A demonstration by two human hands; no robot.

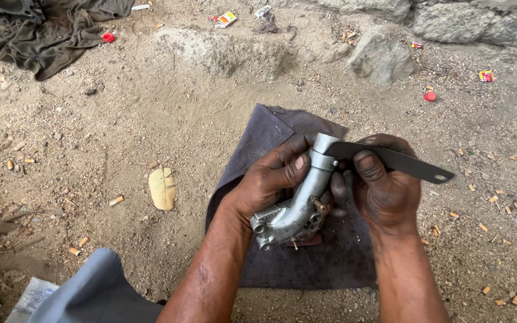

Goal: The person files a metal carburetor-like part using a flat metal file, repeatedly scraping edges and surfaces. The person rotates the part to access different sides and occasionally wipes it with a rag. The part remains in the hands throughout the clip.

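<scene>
My left hand [267,182] grips a silver cast-metal pipe fitting [297,206], a curved tube with a bolted flange at its lower end. It is held upright over a dark grey cloth [270,134] spread on sandy ground. My right hand [384,188] holds a flat dark metal blade [399,160] with a hole at its far tip. The blade's near end rests against the open top rim of the tube. Both hands are dark with grease.
Sandy dirt is littered with cigarette butts, a yellow leaf [162,188] and red bottle caps [429,96]. A dark rag [49,36] lies at the top left, rocks [381,57] at the top right. My grey-clad knee [100,293] is at the bottom left.
</scene>
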